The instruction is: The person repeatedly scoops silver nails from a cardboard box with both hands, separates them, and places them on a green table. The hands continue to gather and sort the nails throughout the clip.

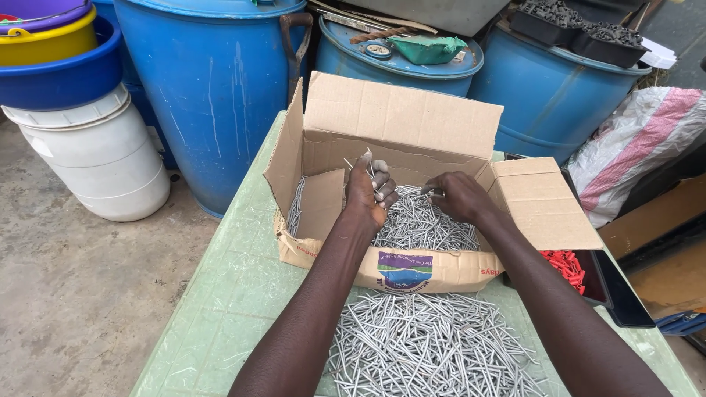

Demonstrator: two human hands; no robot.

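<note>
Left hand is closed on a bundle of steel nails, raised inside the open cardboard box at 12 o'clock. Right hand is pinched on a few. Risk noted: loosely gripped nails may be dropped or fingers pricked.

One open carton and its label, plus a striped sack and a second carton at the side.

I see a brown cardboard box standing open on the green bench, flaps up and out, with a small rectangular label in purple, blue and green on its near wall and red print beside it. At the right edge a white sack with pink stripes leans by the barrels, and below it I make out part of another plain brown carton.
</note>
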